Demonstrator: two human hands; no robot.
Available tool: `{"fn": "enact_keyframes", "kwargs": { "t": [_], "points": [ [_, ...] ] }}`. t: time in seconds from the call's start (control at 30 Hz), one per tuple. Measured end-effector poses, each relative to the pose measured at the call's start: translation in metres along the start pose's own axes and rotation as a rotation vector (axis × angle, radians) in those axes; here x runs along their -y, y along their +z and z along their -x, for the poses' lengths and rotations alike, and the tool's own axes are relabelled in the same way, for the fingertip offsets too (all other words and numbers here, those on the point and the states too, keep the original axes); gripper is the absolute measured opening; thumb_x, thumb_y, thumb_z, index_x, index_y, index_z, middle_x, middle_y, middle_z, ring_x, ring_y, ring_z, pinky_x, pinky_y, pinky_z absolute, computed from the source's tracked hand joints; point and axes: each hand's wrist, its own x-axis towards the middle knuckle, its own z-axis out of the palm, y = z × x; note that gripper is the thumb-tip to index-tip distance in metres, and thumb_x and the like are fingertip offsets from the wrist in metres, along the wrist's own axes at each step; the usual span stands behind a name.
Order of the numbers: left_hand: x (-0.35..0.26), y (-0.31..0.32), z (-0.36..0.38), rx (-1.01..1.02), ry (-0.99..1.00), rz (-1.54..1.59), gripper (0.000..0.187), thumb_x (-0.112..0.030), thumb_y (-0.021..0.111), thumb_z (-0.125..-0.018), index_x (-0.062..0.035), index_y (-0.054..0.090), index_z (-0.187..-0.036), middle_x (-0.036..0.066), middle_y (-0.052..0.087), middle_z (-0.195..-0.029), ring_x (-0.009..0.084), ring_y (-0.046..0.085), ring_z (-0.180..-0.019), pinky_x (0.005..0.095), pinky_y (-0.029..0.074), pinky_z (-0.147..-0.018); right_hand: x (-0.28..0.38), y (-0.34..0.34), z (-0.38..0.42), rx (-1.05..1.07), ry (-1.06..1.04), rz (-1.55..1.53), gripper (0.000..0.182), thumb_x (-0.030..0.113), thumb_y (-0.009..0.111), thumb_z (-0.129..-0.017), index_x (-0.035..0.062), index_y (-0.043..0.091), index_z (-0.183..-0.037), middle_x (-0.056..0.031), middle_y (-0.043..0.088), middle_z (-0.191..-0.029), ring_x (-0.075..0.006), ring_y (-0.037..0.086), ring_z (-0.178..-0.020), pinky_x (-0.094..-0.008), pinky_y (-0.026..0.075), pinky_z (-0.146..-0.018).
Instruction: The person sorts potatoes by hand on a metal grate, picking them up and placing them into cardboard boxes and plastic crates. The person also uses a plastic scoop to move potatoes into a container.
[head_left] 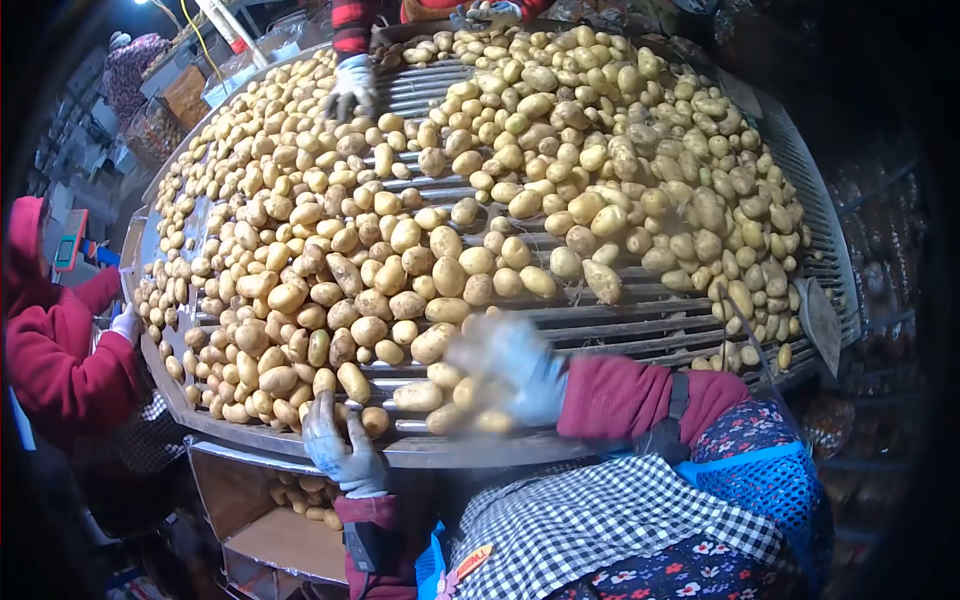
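Potatoes [287,297] cover much of the slatted metal sorting table [640,340] in front of me. My left hand [345,450], in a grey-white glove, rests at the near edge with its fingers apart, touching potatoes there. My right hand [508,368], also gloved, is smeared by motion over the near middle of the slats. Several potatoes lie under and beside its fingers, and whether it grips one cannot be made out.
Below the near rim stands a cardboard box [290,540] with potatoes inside. Across the table a co-worker's gloved hand [352,88] reaches over the slats. Another person in a dark red top [75,345] works at the left edge. A flat plate [820,325] stands at the right.
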Motion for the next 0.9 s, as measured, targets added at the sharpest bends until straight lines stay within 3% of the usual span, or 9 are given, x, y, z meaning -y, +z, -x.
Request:
{"fn": "enact_keyframes", "kwargs": {
  "t": [0.07, 0.17, 0.27, 0.4, 0.53, 0.6, 0.73, 0.77, 0.9],
  "points": [
    [0.002, 0.003, 0.000, -0.030, 0.022, 0.029, 0.041, -0.011, 0.065, -0.088, -0.0020, 0.063, -0.128, 0.017, 0.065, -0.126, 0.0363, 0.058, -0.118, 0.0476, 0.042, -0.105, -0.034, -0.016, 0.000, -0.539, 0.086, -0.004, 0.053, 0.035, 0.067, -0.089, 0.0134, 0.058, -0.136, -0.0147, 0.050, -0.145, -0.0357, 0.039, -0.140, -0.0543, 0.028, -0.117],
    [0.001, 0.002, 0.000, -0.025, -0.004, 0.034, 0.039, -0.010, 0.066, -0.088, -0.0019, 0.065, -0.126, 0.016, 0.066, -0.123, 0.0359, 0.059, -0.115, 0.0472, 0.043, -0.103, -0.040, -0.047, -0.026, -0.212, 0.215, 0.293, 0.049, 0.036, 0.064, -0.090, 0.0135, 0.060, -0.133, -0.0132, 0.042, -0.152, -0.0358, 0.032, -0.145, -0.0536, 0.021, -0.120],
    [0.004, 0.001, 0.000, -0.013, -0.006, 0.047, 0.037, -0.011, 0.065, -0.089, -0.0020, 0.064, -0.125, 0.017, 0.065, -0.124, 0.0358, 0.058, -0.116, 0.0473, 0.042, -0.104, -0.046, -0.039, -0.064, -0.079, 0.114, 0.421, 0.044, 0.038, 0.065, -0.086, 0.0131, 0.066, -0.123, -0.0146, 0.040, -0.153, -0.0383, 0.029, -0.146, -0.0570, 0.022, -0.118],
    [0.005, 0.002, 0.001, -0.021, 0.007, 0.020, 0.038, -0.014, 0.062, -0.091, -0.0026, 0.063, -0.127, 0.017, 0.065, -0.125, 0.0365, 0.058, -0.118, 0.0476, 0.041, -0.106, -0.034, -0.062, -0.096, 0.157, 0.079, 0.504, 0.048, 0.039, 0.062, -0.091, 0.0136, 0.063, -0.132, -0.0152, 0.036, -0.156, -0.0358, 0.024, -0.149, -0.0538, 0.017, -0.120],
    [-0.001, 0.000, -0.002, -0.027, 0.000, -0.003, 0.037, -0.013, 0.062, -0.090, -0.0015, 0.064, -0.125, 0.018, 0.065, -0.122, 0.0372, 0.059, -0.115, 0.0484, 0.042, -0.104, -0.024, -0.053, -0.117, 0.207, 0.091, 0.589, 0.051, 0.041, 0.065, -0.089, 0.0091, 0.064, -0.130, -0.0169, 0.039, -0.154, -0.0362, 0.025, -0.148, -0.0520, 0.019, -0.119],
    [-0.002, -0.001, -0.005, -0.043, 0.030, 0.011, 0.036, -0.011, 0.062, -0.089, -0.0011, 0.065, -0.123, 0.018, 0.066, -0.118, 0.0374, 0.060, -0.112, 0.0490, 0.044, -0.101, -0.056, -0.009, -0.100, -0.241, -0.129, 0.420, 0.049, 0.035, 0.074, -0.078, 0.0027, 0.067, -0.115, -0.0203, 0.041, -0.150, -0.0387, 0.028, -0.146, -0.0541, 0.022, -0.119],
    [0.002, -0.005, -0.007, 0.010, 0.010, 0.033, 0.041, -0.011, 0.065, -0.084, -0.0018, 0.064, -0.123, 0.017, 0.065, -0.119, 0.0366, 0.059, -0.114, 0.0491, 0.042, -0.105, -0.050, -0.031, -0.083, -0.090, -0.045, 0.289, 0.047, 0.031, 0.079, -0.072, 0.0071, 0.068, -0.111, -0.0196, 0.039, -0.151, -0.0401, 0.029, -0.144, -0.0544, 0.025, -0.117],
    [-0.003, -0.006, -0.008, 0.018, -0.001, 0.039, 0.042, -0.012, 0.065, -0.083, -0.0021, 0.064, -0.124, 0.017, 0.065, -0.120, 0.0366, 0.059, -0.115, 0.0493, 0.041, -0.105, -0.049, -0.041, -0.083, 0.053, 0.037, 0.296, 0.047, 0.029, 0.074, -0.077, 0.0072, 0.066, -0.118, -0.0163, 0.034, -0.155, -0.0382, 0.021, -0.148, -0.0550, 0.017, -0.120],
    [0.002, -0.006, -0.009, 0.052, 0.009, 0.061, 0.048, -0.013, 0.067, -0.082, -0.0027, 0.061, -0.129, 0.017, 0.064, -0.123, 0.0368, 0.057, -0.118, 0.0504, 0.040, -0.107, -0.049, -0.035, -0.082, -0.032, 0.055, 0.277, 0.044, 0.026, 0.074, -0.076, 0.0086, 0.066, -0.115, -0.0129, 0.039, -0.152, -0.0384, 0.026, -0.145, -0.0546, 0.021, -0.119]
  ]
}}
